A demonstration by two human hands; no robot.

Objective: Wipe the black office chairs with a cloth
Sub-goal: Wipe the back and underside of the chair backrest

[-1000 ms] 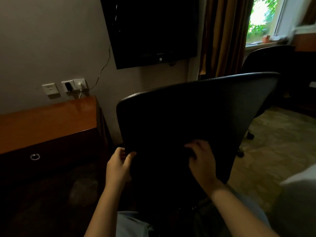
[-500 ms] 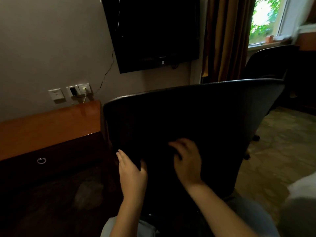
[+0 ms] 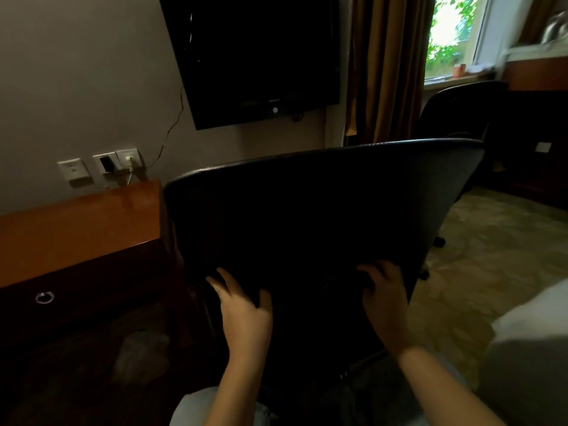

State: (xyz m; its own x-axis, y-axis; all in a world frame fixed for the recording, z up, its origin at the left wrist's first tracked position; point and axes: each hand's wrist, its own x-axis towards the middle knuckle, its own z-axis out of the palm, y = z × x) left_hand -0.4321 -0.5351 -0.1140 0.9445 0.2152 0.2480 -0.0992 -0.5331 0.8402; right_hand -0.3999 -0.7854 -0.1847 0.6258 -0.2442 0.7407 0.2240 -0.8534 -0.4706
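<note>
Black office chair backrest (image 3: 307, 216) fills the middle of the view, just beside the wooden desk (image 3: 76, 229). The left hand (image 3: 242, 312) lies on its lower part with fingers straight and spread, and the right hand (image 3: 384, 296) rests there too, fingers bent (too dark to tell whether they hold anything). A second black chair (image 3: 461, 109) stands by the window (image 3: 451, 29), well apart.

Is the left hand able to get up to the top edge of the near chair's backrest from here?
Probably yes. The left hand rests flat low on the backrest, and only bare black surface runs from it up to the top edge.
</note>
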